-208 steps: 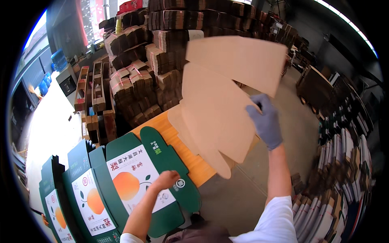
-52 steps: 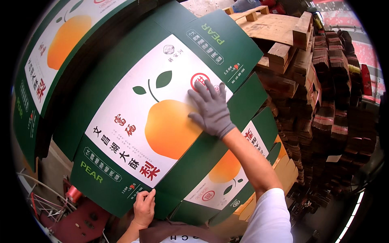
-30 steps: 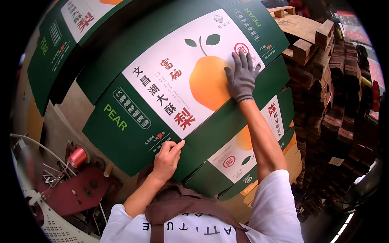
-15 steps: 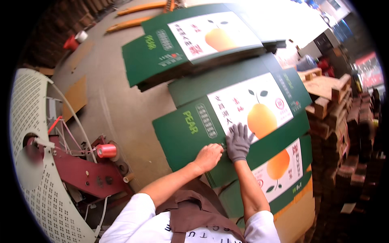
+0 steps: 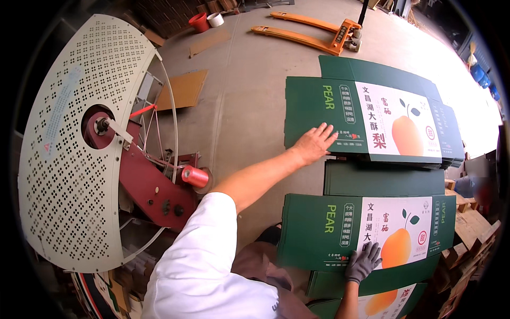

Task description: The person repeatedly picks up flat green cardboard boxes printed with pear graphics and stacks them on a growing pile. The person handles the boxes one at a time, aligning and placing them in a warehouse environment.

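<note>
My left hand (image 5: 314,143), bare, reaches out to the far stack of flat green cardboard cartons (image 5: 303,109). Its fingers are stretched and lie over the near left part of the top sheet, which shows a white panel with an orange-yellow pear. On the nearer stack of matching cartons (image 5: 308,228), my right hand (image 5: 364,263) in a grey glove rests with fingers extended, by the lower left of the printed pear. Neither hand grips anything I can see. Another printed carton (image 5: 380,305) shows below, partly cut off by the lower edge.
On the left stands a machine with a perforated cream guard (image 5: 69,159), a dark red arm (image 5: 154,186) and a red spool (image 5: 195,176). An orange pallet jack (image 5: 319,34) is parked at the back. Cardboard (image 5: 183,89) lies on the floor; wooden pallets (image 5: 470,234) stand at right.
The view has swung left, so the machine shows more fully. My left hand has gone from a closed pose on the nearer stack to the far stack, fingers stretched. My right hand stays on the nearer stack.
</note>
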`<state>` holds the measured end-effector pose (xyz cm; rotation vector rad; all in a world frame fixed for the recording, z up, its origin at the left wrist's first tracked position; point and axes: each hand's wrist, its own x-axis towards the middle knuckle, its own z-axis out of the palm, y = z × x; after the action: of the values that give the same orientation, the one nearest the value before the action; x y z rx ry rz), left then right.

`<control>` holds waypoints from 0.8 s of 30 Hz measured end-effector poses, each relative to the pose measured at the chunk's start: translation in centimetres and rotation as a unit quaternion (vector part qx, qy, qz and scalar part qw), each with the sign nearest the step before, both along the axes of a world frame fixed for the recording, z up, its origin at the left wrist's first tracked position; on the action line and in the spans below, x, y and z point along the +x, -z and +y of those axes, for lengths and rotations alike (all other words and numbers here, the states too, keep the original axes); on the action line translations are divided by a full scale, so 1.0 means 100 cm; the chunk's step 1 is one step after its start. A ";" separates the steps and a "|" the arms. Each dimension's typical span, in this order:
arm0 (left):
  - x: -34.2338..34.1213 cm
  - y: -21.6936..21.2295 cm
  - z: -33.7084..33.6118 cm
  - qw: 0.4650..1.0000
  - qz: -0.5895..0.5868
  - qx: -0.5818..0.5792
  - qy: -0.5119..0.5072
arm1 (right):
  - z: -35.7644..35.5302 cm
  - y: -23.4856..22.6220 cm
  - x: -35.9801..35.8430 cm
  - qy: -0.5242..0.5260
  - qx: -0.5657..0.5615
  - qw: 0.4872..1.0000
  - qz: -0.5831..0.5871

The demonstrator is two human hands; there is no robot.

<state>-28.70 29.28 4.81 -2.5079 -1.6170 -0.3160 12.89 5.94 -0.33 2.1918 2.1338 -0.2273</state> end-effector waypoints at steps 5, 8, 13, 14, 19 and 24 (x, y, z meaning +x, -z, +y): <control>0.037 -0.034 -0.046 0.994 0.086 -0.038 0.048 | 0.000 0.006 0.007 0.010 0.004 1.000 0.023; 0.074 -0.052 -0.109 0.993 0.093 -0.038 0.070 | 0.032 0.004 0.010 0.196 0.039 0.926 0.319; 0.101 -0.080 -0.227 0.990 0.035 -0.076 0.110 | 0.117 -0.068 -0.039 0.347 0.028 0.416 0.840; 0.099 -0.087 -0.238 0.989 0.005 -0.055 0.135 | 0.120 -0.059 -0.029 0.345 0.044 0.455 0.820; 0.094 -0.099 -0.258 0.960 -0.052 -0.118 0.249 | 0.048 -0.067 -0.014 0.404 0.216 0.507 0.730; 0.158 -0.058 -0.300 0.884 -0.100 -0.252 0.382 | -0.059 -0.084 0.050 0.431 0.274 0.474 0.717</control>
<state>-12.86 -0.69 10.58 -3.5504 -0.7104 -0.2548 17.92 0.00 8.04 3.9778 0.4594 -2.4935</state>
